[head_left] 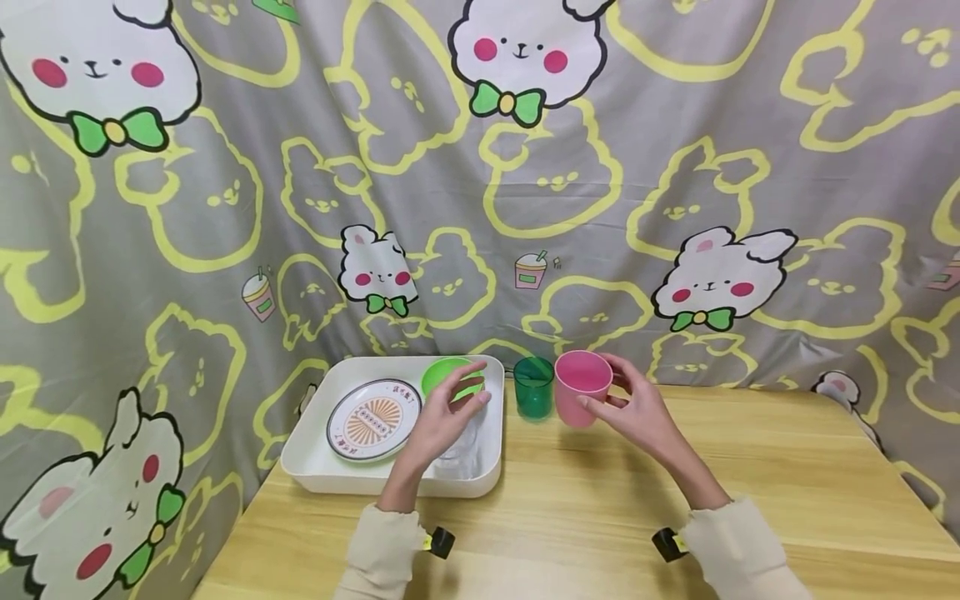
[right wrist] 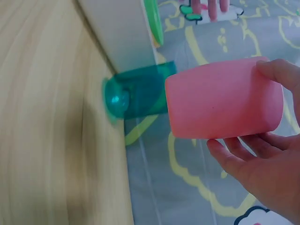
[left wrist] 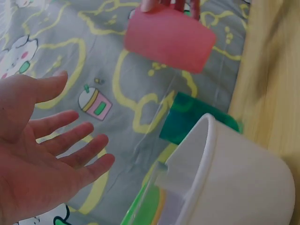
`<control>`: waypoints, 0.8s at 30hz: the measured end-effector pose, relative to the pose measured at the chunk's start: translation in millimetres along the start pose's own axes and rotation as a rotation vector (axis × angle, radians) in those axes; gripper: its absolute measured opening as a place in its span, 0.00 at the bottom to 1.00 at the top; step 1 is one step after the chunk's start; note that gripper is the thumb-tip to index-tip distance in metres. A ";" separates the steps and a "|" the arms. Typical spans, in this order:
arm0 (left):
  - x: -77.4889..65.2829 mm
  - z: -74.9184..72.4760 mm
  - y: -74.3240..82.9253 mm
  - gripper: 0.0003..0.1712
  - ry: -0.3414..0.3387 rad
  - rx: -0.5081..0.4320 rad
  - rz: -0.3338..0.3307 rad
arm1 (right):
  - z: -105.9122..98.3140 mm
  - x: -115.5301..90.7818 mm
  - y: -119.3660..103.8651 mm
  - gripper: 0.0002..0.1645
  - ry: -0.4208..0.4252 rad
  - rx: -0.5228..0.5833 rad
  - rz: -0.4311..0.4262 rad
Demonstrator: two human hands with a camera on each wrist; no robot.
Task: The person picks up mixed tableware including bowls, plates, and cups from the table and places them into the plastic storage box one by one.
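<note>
My right hand (head_left: 637, 408) grips a pink cup (head_left: 581, 392) near its rim, thumb on the near side and fingers on the far right side. In the right wrist view the pink cup (right wrist: 220, 101) is held above the table's surface. Just left of it a green see-through cup (head_left: 534, 390) stands upright on the table beside the white tub. Over the tub's right part hovers my left hand (head_left: 442, 421), fingers spread and nothing in them. The left wrist view shows that hand (left wrist: 51, 150) with its palm bare.
The white tub (head_left: 300, 467) holds a patterned plate (head_left: 373, 419), a green bowl (head_left: 438, 371) and something clear, partly hidden by the left hand. A patterned curtain (head_left: 450, 200) hangs behind the wooden table (head_left: 750, 467).
</note>
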State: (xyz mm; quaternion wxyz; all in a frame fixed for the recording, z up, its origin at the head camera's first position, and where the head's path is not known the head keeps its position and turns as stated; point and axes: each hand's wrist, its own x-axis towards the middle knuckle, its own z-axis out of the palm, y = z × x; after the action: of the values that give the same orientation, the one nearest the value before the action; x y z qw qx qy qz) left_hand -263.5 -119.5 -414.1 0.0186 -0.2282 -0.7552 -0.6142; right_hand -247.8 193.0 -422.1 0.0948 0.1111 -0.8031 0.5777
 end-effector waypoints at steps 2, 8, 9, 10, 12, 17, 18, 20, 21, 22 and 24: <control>1.2 2.5 1.6 0.29 -0.017 -0.006 0.005 | 3.3 -1.1 -3.3 0.47 -0.007 0.021 -0.009; 5.3 8.5 6.2 0.33 -0.051 -0.039 0.017 | 9.2 -3.4 -13.0 0.44 -0.046 0.064 -0.065; 5.4 9.7 6.8 0.33 -0.057 -0.045 0.012 | 9.8 -4.3 -14.7 0.44 -0.053 0.071 -0.075; 5.5 11.0 7.3 0.34 -0.063 -0.050 0.004 | 10.2 -5.4 -16.4 0.43 -0.060 0.073 -0.083; 5.4 13.4 8.0 0.36 -0.077 -0.057 -0.006 | 11.4 -6.8 -19.7 0.43 -0.073 0.080 -0.096; 5.3 20.4 11.3 0.39 -0.116 -0.070 0.001 | 14.8 -9.2 -26.3 0.44 -0.108 0.109 -0.120; 5.3 21.6 11.3 0.39 -0.123 -0.082 0.004 | 15.8 -9.9 -27.1 0.44 -0.117 0.116 -0.125; 4.7 24.0 11.2 0.38 -0.130 -0.106 0.002 | 18.3 -11.6 -28.6 0.44 -0.134 0.130 -0.129; 4.2 25.2 11.4 0.38 -0.134 -0.124 0.000 | 19.7 -12.6 -29.2 0.44 -0.142 0.135 -0.131; 3.6 26.3 11.2 0.39 -0.140 -0.140 -0.001 | 21.3 -13.6 -29.8 0.44 -0.150 0.140 -0.133; 2.6 28.6 11.6 0.39 -0.153 -0.168 0.004 | 24.6 -15.2 -30.0 0.44 -0.163 0.146 -0.138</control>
State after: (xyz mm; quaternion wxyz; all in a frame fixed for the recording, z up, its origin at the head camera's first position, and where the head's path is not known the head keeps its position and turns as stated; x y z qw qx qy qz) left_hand -254.4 -90.3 -409.6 -0.0572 -0.2767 -0.7000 -0.6559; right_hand -225.3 161.4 -406.9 0.0604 0.2193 -0.7545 0.6156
